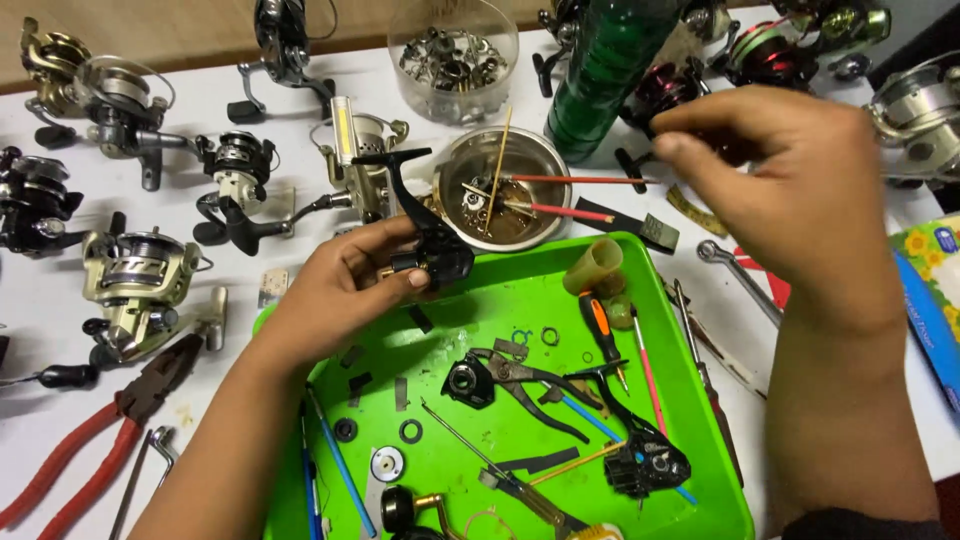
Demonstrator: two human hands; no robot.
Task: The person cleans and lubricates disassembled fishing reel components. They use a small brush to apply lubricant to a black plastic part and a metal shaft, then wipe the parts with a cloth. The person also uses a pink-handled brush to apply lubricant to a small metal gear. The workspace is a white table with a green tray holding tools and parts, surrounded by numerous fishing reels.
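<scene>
My left hand (345, 285) grips a black fishing reel body (425, 245) over the far left corner of a green tray (530, 275). Its stem points up toward a metal bowl (455, 165) holding small parts, a wooden stick and red-handled tools. My right hand (775, 190) hovers at the upper right, past the tray's far edge, with fingers pinched together near a dark red reel (660, 90). Whether it holds a small part I cannot tell. On the tray lie another black reel body (645, 460), washers, rings, small pliers and screwdrivers.
Several spinning reels (140, 270) stand on the white table at left and along the back. Red-handled pliers (95, 440) lie at the front left. A clear tub of metal parts (452, 60) and a green bottle (600, 70) stand at the back. A wrench (735, 270) lies right of the tray.
</scene>
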